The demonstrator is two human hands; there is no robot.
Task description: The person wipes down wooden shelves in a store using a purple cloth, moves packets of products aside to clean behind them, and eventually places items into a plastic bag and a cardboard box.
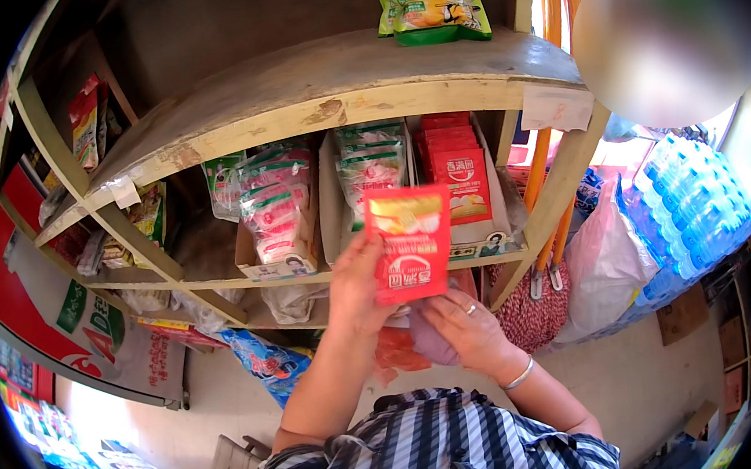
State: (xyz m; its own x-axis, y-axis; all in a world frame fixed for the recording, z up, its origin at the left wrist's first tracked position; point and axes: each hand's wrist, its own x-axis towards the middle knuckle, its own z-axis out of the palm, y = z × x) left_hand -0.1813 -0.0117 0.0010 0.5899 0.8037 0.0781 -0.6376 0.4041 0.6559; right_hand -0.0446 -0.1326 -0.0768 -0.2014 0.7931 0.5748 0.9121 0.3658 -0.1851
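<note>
My left hand (353,289) grips a red seasoning packet (411,245) by its left edge. The packet is held up in front of the shelf, its printing upside down to me. Close under its lower edge is my right hand (469,329), wearing a ring and a bangle, its fingers curled over a mauve cloth (431,339). Whether these fingers also touch the packet I cannot tell. Behind the packet, a carton (502,224) holds a row of similar red packets (460,178). Left of it stand clear-and-green bags of pink-printed goods (369,159) and more such bags (274,206) in open cartons.
A worn wooden shelf board (311,84) runs above the cartons, with green-yellow seasoning bags (437,5) on it. At right are orange poles (536,175), a red-white mop head (537,311), a white plastic sack (606,269) and shrink-wrapped water bottles (697,202). A blue bag (270,362) hangs low left.
</note>
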